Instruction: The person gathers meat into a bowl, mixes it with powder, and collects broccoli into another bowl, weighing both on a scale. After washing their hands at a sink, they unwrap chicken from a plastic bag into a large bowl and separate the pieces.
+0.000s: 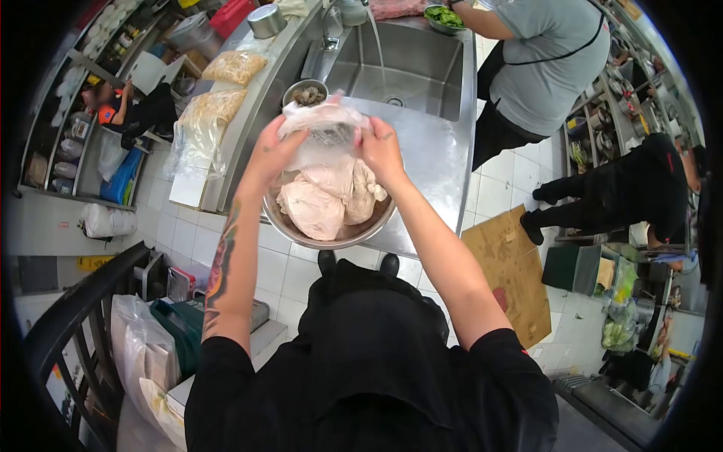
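Bright light comes from above. The steel sink [422, 68] and the plastic bag [324, 124] shine white. The edges bend round and the corners are black. Far things look blurry.

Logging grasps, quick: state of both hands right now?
Left hand: closed, gripping the plastic bag above the bowl.
Right hand: closed, gripping the same bag.

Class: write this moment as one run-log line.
left hand: grips plastic bag | right hand: grips plastic bag | below: metal bowl of pale meat
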The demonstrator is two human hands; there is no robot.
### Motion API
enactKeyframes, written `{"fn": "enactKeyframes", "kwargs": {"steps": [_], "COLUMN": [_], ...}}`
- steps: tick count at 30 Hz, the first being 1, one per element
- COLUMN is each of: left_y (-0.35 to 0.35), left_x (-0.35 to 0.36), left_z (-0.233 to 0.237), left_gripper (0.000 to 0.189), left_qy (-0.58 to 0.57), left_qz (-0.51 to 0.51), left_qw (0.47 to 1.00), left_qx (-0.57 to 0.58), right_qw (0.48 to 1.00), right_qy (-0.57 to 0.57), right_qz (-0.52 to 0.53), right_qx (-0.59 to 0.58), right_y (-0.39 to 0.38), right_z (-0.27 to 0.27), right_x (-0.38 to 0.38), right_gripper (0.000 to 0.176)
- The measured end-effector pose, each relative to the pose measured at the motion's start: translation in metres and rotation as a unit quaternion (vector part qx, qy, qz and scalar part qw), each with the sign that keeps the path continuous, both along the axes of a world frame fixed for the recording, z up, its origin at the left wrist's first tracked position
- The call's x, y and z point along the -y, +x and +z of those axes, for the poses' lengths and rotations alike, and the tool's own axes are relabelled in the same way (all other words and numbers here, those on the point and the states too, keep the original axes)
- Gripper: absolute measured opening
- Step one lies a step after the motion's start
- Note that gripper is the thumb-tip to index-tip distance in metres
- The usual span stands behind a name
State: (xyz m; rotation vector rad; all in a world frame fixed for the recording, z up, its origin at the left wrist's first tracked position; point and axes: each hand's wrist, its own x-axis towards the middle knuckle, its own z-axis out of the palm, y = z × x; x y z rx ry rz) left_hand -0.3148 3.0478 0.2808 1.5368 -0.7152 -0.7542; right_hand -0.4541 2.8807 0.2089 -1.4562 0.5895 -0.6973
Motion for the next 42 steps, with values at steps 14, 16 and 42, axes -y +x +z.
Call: {"fn": "enactKeyframes", "kwargs": {"steps": [14, 16, 42], "left_y": [-0.013, -0.01, -0.43], "left_x": [0.01, 0.019, 0.125], "left_z": [-0.071, -0.087, -0.144], "left_gripper": [0.048, 0.049, 0.08], "left_qy": [-0.017, -0.013, 0.061], "left_qz": [0.08, 0.069, -0.536], "left_qw": [0.991, 0.986, 0.775], "left_qx": [-0.102, -0.154, 0.329], "right_qw": [0.982, 0.956, 0.88], "right_qy": [-0.098, 0.171, 0.241], "right_qz": [0.152, 0.224, -0.405], "right_qx": [0.051, 0.082, 0.058], "right_y": [-0.054, -0.073, -0.65], "right_z": [-0.006, -0.053, -0.113], "right_x": [0.016, 0.011, 0.067], "right_gripper": [0.057, 0.073, 0.027]}}
